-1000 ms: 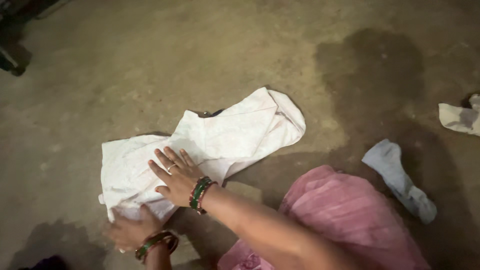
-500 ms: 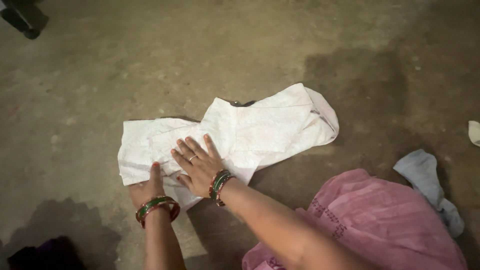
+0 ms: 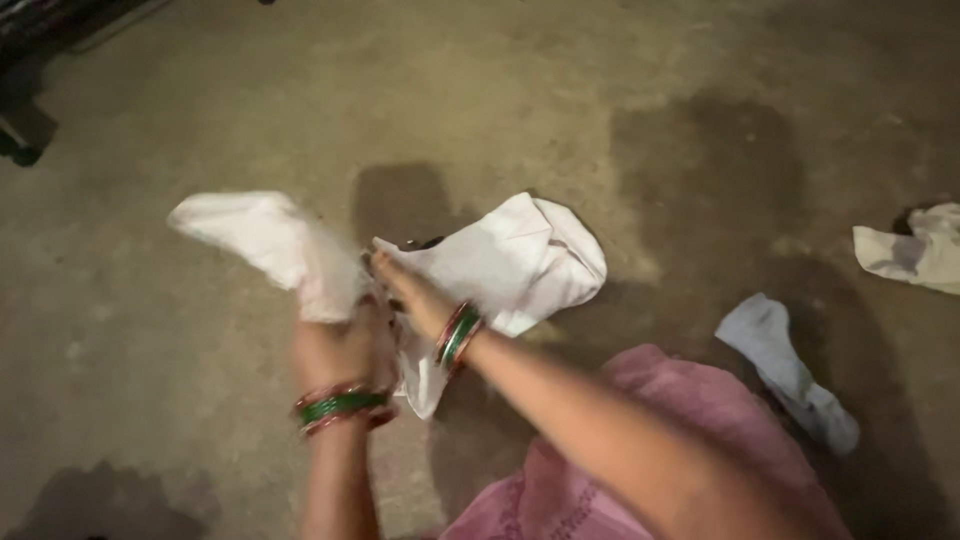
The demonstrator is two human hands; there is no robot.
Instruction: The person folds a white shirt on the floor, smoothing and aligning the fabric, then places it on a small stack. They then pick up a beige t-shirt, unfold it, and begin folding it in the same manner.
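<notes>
Hands: left [image 3: 335,345] clenched gripping white cloth [image 3: 500,265]; right [image 3: 415,295] flat, fingers pressing it.

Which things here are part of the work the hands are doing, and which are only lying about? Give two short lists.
In hand:
- white cloth, lifted off the floor at one end
- left hand, gripping the raised end
- right hand, on the cloth's middle

Lying about:
- pale blue cloth, on the floor at right
- crumpled white cloth, at the right edge
- concrete floor
</notes>
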